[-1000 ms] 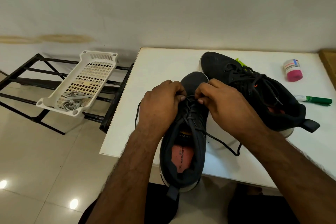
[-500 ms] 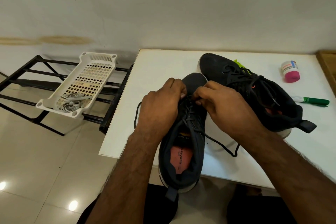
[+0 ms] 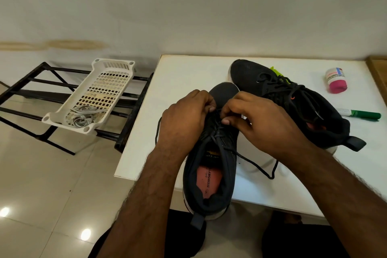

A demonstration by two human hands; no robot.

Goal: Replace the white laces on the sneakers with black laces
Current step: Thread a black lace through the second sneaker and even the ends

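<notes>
Sneaker, near [image 3: 209,174]: black, toe pointing away from me, heel overhanging the front edge of the white surface [image 3: 184,77]. Red insole visible through the opening. Black lace [image 3: 254,163] threaded through the eyelets; one loose end trails off to the right across the surface, another loops out to the left behind my wrist.

Left hand [image 3: 184,119]: grip curled, fingers pinching the lace at the upper eyelets, on the left side of the shoe.

Right hand [image 3: 261,123]: grip likewise curled, thumb and fingers pinching the lace at the same spot from the right. Both hands almost touch over the tongue.

Sneaker, far [image 3: 293,102]: black, laced in black, lying behind and to the right of the near one, the toes of the two close together.

White basket [image 3: 109,81]: perforated plastic, resting on a black metal rack [image 3: 31,81] to the left of the surface. Pale laces [image 3: 82,116] lie bundled in its near end.

Small jar with pink cap [image 3: 335,80]: on its side near the right rear of the surface.

Green marker [image 3: 362,114]: lying flat, just right of the far sneaker.
</notes>
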